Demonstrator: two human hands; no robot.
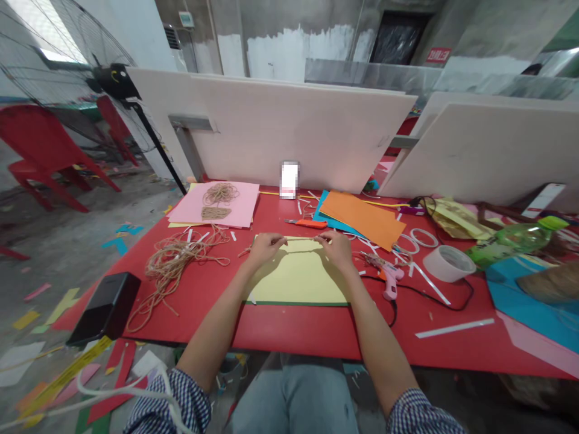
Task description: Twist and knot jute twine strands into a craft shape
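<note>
A short length of twine runs nearly straight across between my two hands, over the top of a pale yellow sheet of paper. My left hand pinches its left end with thumb and fingers. At the other end, my right hand pinches it the same way. Green shows along the sheet's front edge. An orange utility knife lies just beyond the sheet. To the left is a loose tangle of twine. A pink glue gun rests to the right, near my right forearm.
Pink paper with a twine coil lies back left; orange paper back right. A phone stands against the white board. A tape roll and green bottle are right, a black box left.
</note>
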